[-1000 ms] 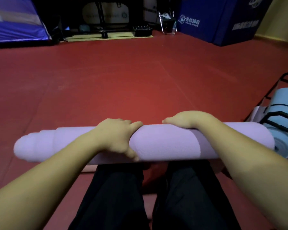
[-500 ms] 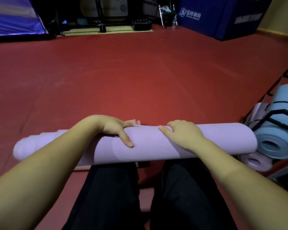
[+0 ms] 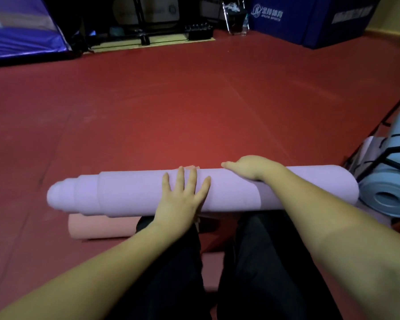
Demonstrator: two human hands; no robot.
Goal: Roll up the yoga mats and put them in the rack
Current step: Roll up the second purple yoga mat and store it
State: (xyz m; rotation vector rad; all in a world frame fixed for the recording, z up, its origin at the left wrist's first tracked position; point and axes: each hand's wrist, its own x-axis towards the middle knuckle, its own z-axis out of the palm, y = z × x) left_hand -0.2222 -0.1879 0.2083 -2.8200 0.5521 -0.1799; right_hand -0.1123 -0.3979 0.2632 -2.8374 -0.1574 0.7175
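Both hands (image 3: pixel 214 188) on one lilac rolled mat (image 3: pixel 134 192), left flat and spread, right curled over its top, its left end telescoped.

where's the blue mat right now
In the head view the blue mat lies rolled in the black rack at the far right edge, just past the right end of the purple mat.

I sit on a red floor (image 3: pixel 194 100) in a dim room, with big blue pads (image 3: pixel 310 19) by the yellow wall (image 3: pixel 393 17).
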